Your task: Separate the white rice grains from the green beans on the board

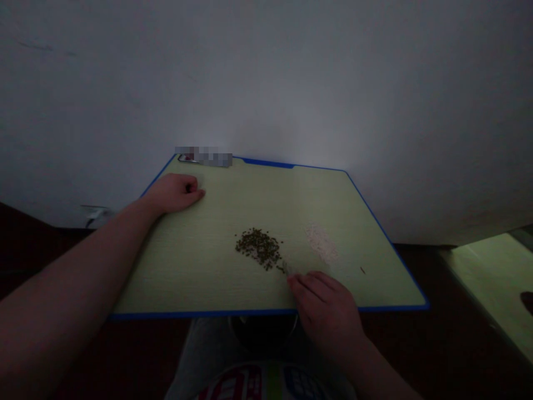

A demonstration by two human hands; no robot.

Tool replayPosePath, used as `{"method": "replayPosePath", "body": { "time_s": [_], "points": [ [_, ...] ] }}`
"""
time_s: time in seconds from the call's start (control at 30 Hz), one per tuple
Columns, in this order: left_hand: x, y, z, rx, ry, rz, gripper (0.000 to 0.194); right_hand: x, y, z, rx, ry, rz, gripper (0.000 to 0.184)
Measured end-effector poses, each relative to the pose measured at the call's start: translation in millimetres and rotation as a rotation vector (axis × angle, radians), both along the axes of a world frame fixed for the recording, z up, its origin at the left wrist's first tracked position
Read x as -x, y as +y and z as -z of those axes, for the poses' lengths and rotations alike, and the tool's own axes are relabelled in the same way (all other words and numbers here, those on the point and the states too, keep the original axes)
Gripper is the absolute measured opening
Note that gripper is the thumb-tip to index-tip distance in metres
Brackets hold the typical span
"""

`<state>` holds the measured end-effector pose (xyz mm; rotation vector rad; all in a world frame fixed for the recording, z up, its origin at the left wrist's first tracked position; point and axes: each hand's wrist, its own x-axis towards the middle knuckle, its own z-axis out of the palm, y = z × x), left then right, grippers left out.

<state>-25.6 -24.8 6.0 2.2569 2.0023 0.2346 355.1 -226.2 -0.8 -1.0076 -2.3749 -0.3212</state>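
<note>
My left hand (174,193) rests on the left side of a pale folding table (216,289) with a blue rim, its fingers curled in and nothing visible in them. Near the front edge, my right hand (327,305) is closed in a pinch; a small pale, see-through tip shows at its fingertips, too dim to name. Just beyond that tip lies a loose pile of small green-brown grains (259,247), with a few paler bits among them. A flat patch of whitish grains (322,243) is spread farther right, beyond my right hand.
At the far left corner lies a flat, partly blurred object (206,158). A thin reddish-brown sliver (362,270) is on the right side of the table. A wall (266,83) rises behind it. Below the front edge, a dark round container (263,332) sits between my legs.
</note>
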Motion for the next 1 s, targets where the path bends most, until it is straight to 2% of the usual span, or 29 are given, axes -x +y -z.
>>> {"method": "replayPosePath", "body": {
  "time_s": [0.3,0.53,0.67,0.83,1.0],
  "points": [
    [0,1,-0.7,0.012,0.026,0.001,0.042,7,16,5.9,0.026,-0.072,0.074,0.034],
    [0,0,-1.2,-0.001,0.029,0.006,0.043,-7,27,5.1,-0.010,-0.095,0.212,0.031],
    [0,0,-0.8,0.002,0.018,0.011,0.043,-17,35,-1.2,-0.015,-0.012,0.268,0.029],
    [-1,0,-1.3,0.005,0.024,-0.001,0.041,-17,48,-8.6,0.103,0.151,0.252,0.026],
    [-2,-1,-3.0,0.002,0.014,0.003,0.041,-3,56,-9.3,0.229,0.170,0.213,0.026]
  ]
}}
